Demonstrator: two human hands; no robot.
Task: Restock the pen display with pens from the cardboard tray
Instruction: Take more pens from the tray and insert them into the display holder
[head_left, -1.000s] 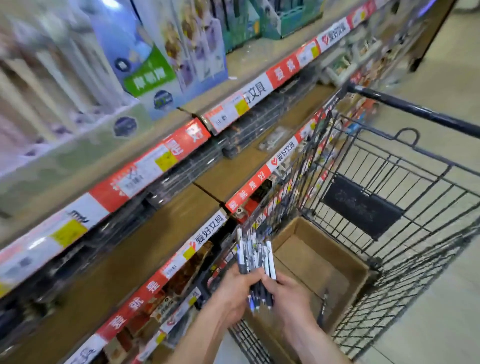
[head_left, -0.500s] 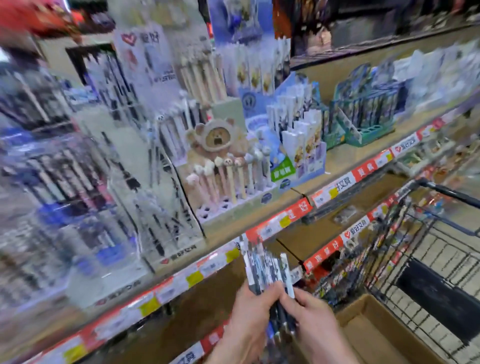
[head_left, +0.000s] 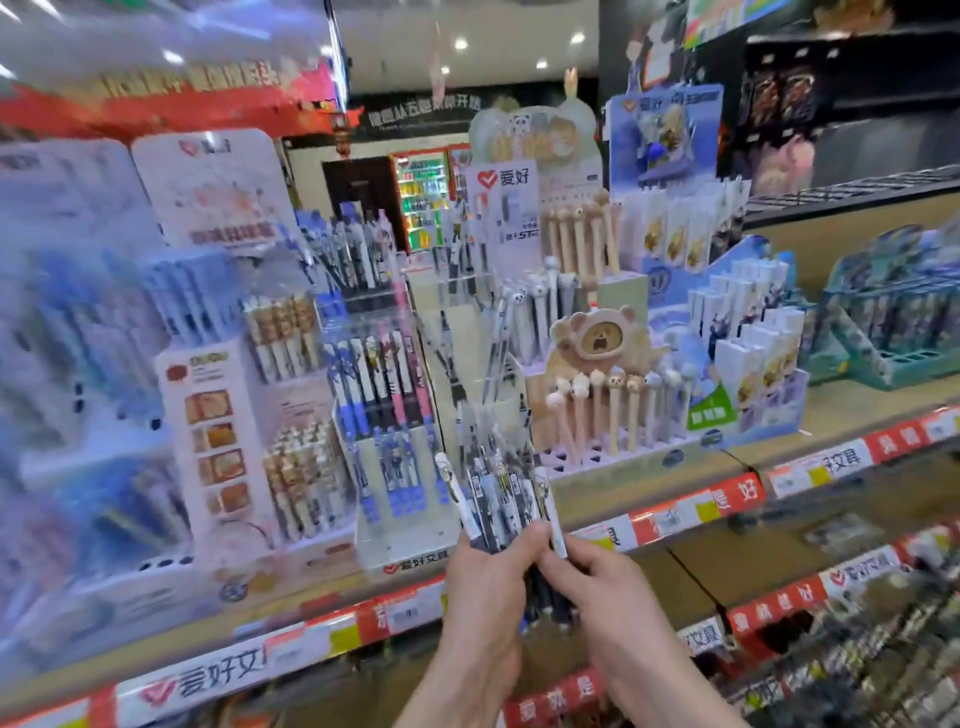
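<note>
2 hands low centre of frame, both on one bundle of pens (head_left: 493, 499). Grip: left hand (head_left: 483, 592) wraps the bundle's lower half, fingers curled round it. Pen tops fan upward out of the fist, lower ends poke out below. Just right of it, right hand (head_left: 602, 592) pinches the bundle's right edge with thumb and fingertips, on a white pen. Pen count unreadable, motion blur

Bundle overlaps the lower right corner of the clear display (head_left: 405, 535) at frame centre; can't tell if they touch. Display is tiered acrylic with pens upright in rows: blue, black and pink barrels fill the left tiers, right tiers sparse with only a few pens. It stands on the wood shelf (head_left: 857, 410), with a red-and-white price strip (head_left: 691, 512) along the front edge

Right of display: bear stand (head_left: 597, 338) with animal-topped pens in its base holes. Teal stand (head_left: 883, 358) near the right edge of frame, same shelf. Left of display: white box stand (head_left: 218, 431) with more pens beside it. Far left too blurred to read
</note>
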